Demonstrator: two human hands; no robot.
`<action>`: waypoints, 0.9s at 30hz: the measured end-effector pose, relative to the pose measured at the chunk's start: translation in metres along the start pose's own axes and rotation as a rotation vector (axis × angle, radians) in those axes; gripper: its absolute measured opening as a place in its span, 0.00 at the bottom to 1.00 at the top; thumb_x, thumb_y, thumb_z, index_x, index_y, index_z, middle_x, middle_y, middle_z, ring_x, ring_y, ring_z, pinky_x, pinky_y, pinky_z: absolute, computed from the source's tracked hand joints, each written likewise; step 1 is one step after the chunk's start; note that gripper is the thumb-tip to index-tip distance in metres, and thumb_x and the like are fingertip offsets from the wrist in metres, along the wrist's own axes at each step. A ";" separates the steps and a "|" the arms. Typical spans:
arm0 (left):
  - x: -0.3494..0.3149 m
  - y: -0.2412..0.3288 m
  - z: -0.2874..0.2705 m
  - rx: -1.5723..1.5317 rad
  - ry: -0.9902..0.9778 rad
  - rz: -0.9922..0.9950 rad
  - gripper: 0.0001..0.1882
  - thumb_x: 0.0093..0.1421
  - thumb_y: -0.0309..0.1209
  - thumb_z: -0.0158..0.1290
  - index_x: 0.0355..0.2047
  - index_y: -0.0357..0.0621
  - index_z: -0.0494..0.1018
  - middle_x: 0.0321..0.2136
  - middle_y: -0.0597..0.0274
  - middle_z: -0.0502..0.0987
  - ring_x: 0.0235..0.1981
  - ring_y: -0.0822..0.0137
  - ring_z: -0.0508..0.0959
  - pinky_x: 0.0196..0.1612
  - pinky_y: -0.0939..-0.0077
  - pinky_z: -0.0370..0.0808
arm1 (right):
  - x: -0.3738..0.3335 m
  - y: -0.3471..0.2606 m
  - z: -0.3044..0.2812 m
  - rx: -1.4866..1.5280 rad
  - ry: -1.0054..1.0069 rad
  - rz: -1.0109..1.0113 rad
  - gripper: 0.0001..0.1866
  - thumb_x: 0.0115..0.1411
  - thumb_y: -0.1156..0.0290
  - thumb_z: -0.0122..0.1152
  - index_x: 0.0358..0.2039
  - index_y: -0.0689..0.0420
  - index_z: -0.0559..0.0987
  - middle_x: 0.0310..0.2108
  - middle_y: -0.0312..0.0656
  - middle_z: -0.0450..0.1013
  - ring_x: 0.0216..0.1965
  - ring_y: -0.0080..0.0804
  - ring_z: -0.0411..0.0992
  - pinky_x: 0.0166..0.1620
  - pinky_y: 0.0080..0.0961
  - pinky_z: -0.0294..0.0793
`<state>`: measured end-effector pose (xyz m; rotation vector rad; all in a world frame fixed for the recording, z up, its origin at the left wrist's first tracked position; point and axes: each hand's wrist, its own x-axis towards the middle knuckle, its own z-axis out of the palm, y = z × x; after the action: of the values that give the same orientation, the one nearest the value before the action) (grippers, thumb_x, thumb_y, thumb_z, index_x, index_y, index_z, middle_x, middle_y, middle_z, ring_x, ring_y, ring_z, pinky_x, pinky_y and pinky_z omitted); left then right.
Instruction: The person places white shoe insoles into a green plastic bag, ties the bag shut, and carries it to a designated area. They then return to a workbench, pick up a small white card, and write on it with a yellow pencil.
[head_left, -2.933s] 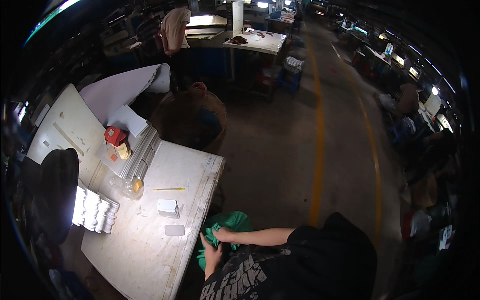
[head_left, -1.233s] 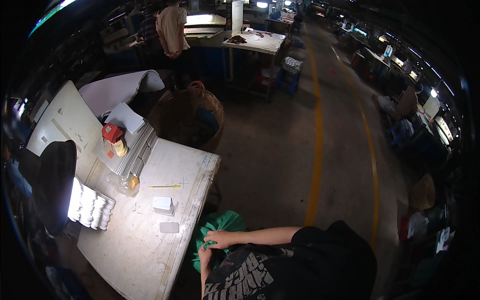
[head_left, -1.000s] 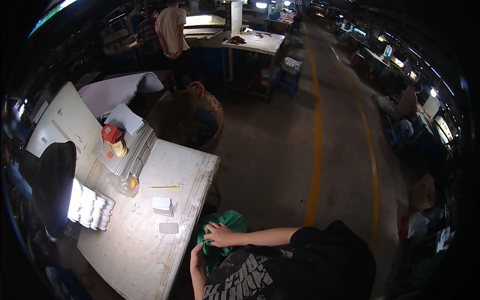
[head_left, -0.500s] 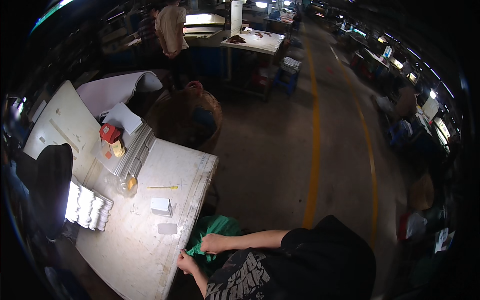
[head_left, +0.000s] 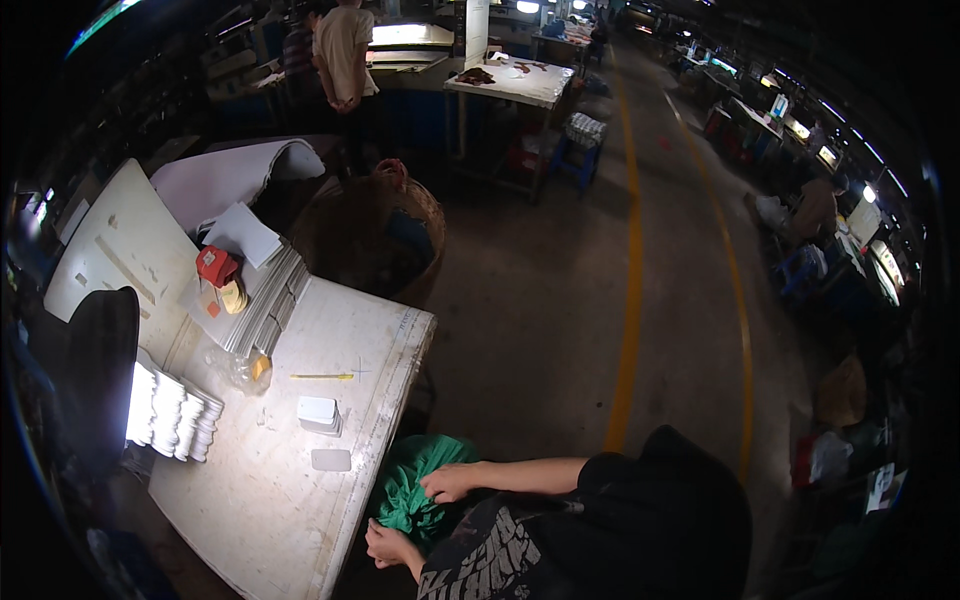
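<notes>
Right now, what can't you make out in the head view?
In the head view:
- Green bundle: inside hidden by its folds.
- Right hand: exact grip hidden by the hand's own back.
- Round basket: bottom lost in shadow.
- White table: near end cut off by the lower edge.

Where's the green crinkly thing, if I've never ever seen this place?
Find the big white table on the left, then follow its right edge down toward the black shirt. Just past that edge, the left hand and right hand are at a green bundle. It's crinkled and green, unlike the neat white stack on the table.
</notes>
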<state>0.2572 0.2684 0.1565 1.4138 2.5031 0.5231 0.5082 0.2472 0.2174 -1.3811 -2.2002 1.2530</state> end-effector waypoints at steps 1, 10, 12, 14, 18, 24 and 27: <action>-0.001 0.003 -0.005 -0.038 0.059 0.079 0.21 0.68 0.51 0.50 0.39 0.50 0.83 0.33 0.53 0.83 0.34 0.45 0.80 0.40 0.47 0.68 | 0.002 -0.005 -0.001 -0.013 0.026 -0.013 0.11 0.58 0.62 0.60 0.32 0.58 0.80 0.49 0.45 0.75 0.44 0.48 0.76 0.43 0.45 0.74; -0.026 0.035 -0.060 -1.419 -0.651 -0.458 0.22 0.75 0.53 0.40 0.32 0.51 0.68 0.24 0.70 0.67 0.17 0.75 0.64 0.19 0.85 0.61 | 0.031 -0.032 0.016 1.139 -0.015 0.222 0.24 0.72 0.49 0.53 0.28 0.57 0.76 0.24 0.34 0.71 0.13 0.19 0.64 0.18 0.23 0.72; -0.033 0.040 -0.063 -1.426 -0.822 -0.553 0.24 0.74 0.56 0.40 0.29 0.54 0.62 0.23 0.72 0.61 0.16 0.76 0.57 0.19 0.82 0.59 | 0.036 -0.024 0.019 1.045 0.186 0.396 0.25 0.71 0.47 0.53 0.28 0.58 0.75 0.24 0.35 0.70 0.14 0.19 0.64 0.16 0.24 0.70; -0.040 0.044 -0.061 -1.381 -0.933 -0.655 0.24 0.73 0.58 0.40 0.29 0.55 0.61 0.23 0.73 0.61 0.16 0.75 0.55 0.20 0.80 0.58 | 0.039 -0.010 0.020 1.134 0.369 0.539 0.24 0.70 0.49 0.55 0.27 0.58 0.73 0.23 0.36 0.68 0.13 0.20 0.63 0.14 0.25 0.67; -0.049 0.057 -0.052 -1.108 -1.225 -0.507 0.22 0.74 0.56 0.40 0.29 0.56 0.60 0.23 0.72 0.58 0.17 0.72 0.54 0.22 0.75 0.57 | 0.039 0.024 0.015 1.283 0.713 0.807 0.21 0.68 0.56 0.55 0.25 0.60 0.73 0.21 0.38 0.70 0.13 0.23 0.63 0.14 0.28 0.65; -0.056 0.093 -0.040 -1.010 -1.324 -0.379 0.20 0.75 0.52 0.39 0.30 0.56 0.61 0.24 0.73 0.61 0.16 0.73 0.57 0.19 0.75 0.53 | 0.035 0.072 -0.004 1.182 0.993 0.879 0.12 0.59 0.71 0.52 0.19 0.61 0.73 0.17 0.42 0.71 0.11 0.29 0.65 0.12 0.32 0.63; -0.059 0.111 -0.039 -0.979 -1.316 -0.369 0.18 0.76 0.50 0.39 0.30 0.56 0.61 0.24 0.73 0.61 0.15 0.76 0.55 0.17 0.77 0.51 | 0.033 0.090 -0.012 1.082 1.047 1.007 0.18 0.58 0.69 0.49 0.15 0.65 0.75 0.12 0.48 0.71 0.10 0.39 0.70 0.14 0.40 0.66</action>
<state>0.3605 0.2625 0.2381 0.5082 1.0813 0.4063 0.5524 0.2971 0.1479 -1.8717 0.0041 1.1368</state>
